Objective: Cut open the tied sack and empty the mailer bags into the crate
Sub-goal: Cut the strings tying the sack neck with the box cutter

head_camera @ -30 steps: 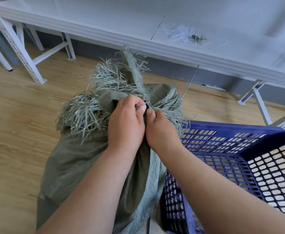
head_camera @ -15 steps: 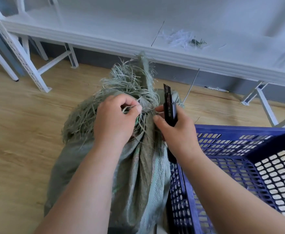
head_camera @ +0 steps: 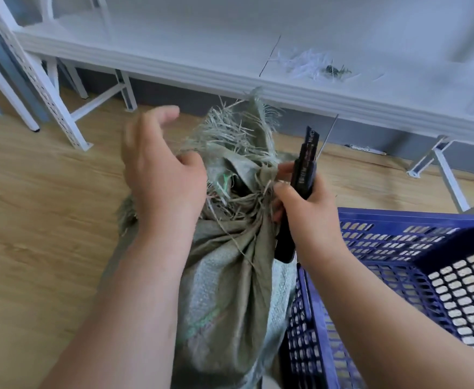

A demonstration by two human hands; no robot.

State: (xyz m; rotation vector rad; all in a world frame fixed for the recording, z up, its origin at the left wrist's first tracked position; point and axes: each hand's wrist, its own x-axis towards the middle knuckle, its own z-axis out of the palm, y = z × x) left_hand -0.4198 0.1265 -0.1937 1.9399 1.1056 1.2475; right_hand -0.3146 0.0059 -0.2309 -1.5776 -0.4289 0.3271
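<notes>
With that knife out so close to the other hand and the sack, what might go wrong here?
1. The right hand holds the knife right at the sack neck while the left hand hovers open beside it; a slip might nick those fingers.
2. The neck looks bunched; a deep cut might slice whatever is inside.
3. The frayed strands might shed into the crate beside the sack.

Two hands showing: left hand, right hand. One sack standing on the floor. One knife sitting in the right hand. One crate sitting beside the sack. One shelf running behind, one clump of scraps lying on it.
</notes>
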